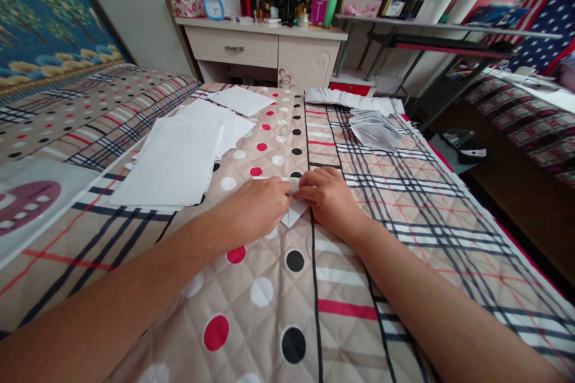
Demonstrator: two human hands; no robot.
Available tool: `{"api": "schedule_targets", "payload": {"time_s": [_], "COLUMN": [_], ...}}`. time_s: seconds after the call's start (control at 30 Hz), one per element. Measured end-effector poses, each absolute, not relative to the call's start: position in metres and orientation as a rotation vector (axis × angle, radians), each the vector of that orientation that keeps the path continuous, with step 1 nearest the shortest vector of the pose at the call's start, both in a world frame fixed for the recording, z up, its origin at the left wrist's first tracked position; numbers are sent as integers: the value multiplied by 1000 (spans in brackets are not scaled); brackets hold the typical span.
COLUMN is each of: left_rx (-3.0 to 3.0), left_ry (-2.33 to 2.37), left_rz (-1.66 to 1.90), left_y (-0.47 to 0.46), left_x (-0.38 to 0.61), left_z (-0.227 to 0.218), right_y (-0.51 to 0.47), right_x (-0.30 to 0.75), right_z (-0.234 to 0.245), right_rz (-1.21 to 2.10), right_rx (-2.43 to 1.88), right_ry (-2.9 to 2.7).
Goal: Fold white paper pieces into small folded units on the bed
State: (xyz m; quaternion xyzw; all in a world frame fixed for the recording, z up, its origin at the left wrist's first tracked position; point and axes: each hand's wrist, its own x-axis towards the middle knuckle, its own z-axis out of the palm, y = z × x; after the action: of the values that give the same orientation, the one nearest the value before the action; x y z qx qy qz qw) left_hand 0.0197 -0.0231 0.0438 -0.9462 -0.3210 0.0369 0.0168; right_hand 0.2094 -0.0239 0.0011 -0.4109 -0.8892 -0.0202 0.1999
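A small piece of folded white paper lies on the quilted bedspread, its pointed end facing me. Both hands press on it from either side, and their fingertips nearly meet over its middle. My left hand is closed at the paper's left part, fingers bent and pinched together. My right hand curls over the right part, thumb and fingers gathered on the paper. Much of the paper is hidden beneath the fingers.
Left of my hands lies a stack of white sheets, with another white sheet behind it. At the back right are a pile of folded papers and a row of folded papers. A white dresser stands beyond the bed.
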Motion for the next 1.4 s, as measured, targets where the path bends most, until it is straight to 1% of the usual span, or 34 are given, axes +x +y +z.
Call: {"api": "schedule_targets", "payload": {"time_s": [0.13, 0.4, 0.6, 0.7, 0.73, 0.8, 0.9, 0.97, 1.07, 1.17, 1.27, 1.4], "left_rx": [-2916, -2912, -2913, -2908, -2905, -2894, -2873, -2857, -2791, -2664, -2550, -2510], "left_ry": [-976, -963, -968, -980, -983, -985, -995, -1015, -1034, -1056, -1058, -1110], "left_rz": [225, 150, 135, 138, 142, 159, 251, 331, 343, 242, 160, 151], "left_y": [-30, -31, -32, -33, -34, -35, -41, -47, -57, -67, -74, -78], "left_x": [27, 26, 28, 28, 28, 30, 36, 41, 49, 55, 58, 62], "left_z": [40, 36, 38, 39, 40, 41, 43, 43, 36, 22, 8, 0], "right_y": [-24, -19, -14, -12, -11, -11, -16, -21, -29, -32, -30, -26], "right_x": [213, 235, 252, 256, 255, 249, 231, 218, 203, 197, 199, 204], "right_z": [1, 8, 16, 17, 16, 15, 13, 13, 13, 9, 3, -2], "right_rz": [30, 297, 673, 890, 913, 799, 337, 174, 169, 178, 224, 266], "right_rx": [-1206, -1363, -1354, -1291, -1298, -1396, -1578, -1536, -1438, -1388, -1362, -1400], "right_ry": [-2409, -2249, -2308, -2253, -2226, -2184, -2123, -2130, -2227, -2288, -2253, -2151]}}
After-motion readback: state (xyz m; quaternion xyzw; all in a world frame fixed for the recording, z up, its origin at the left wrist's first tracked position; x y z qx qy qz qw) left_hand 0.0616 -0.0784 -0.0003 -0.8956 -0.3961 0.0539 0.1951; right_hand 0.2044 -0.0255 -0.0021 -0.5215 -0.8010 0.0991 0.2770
